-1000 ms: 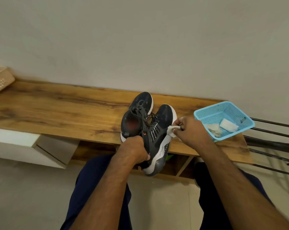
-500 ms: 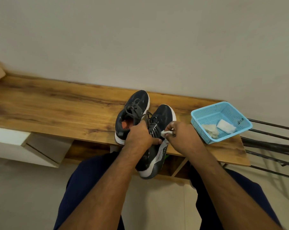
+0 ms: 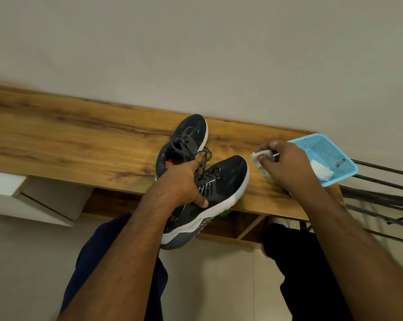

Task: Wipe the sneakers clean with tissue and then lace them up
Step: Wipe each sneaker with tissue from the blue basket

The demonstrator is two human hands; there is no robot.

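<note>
A wooden shelf [image 3: 80,144] is set against a plain wall [image 3: 196,54]; the near sneaker [image 3: 221,188] is gripped by the left hand [image 3: 182,186], tissue [image 3: 258,156] pinched by the right hand [image 3: 286,165].

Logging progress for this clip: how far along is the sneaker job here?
Mid-wipe. The left hand grips the near sneaker, tilted over the bench edge. The right hand pinches a tissue clear of the shoe, by the basket. How clean the shoes are can't be judged. Both sneakers' laces hang loose, so lacing remains, including the far sneaker.
</note>
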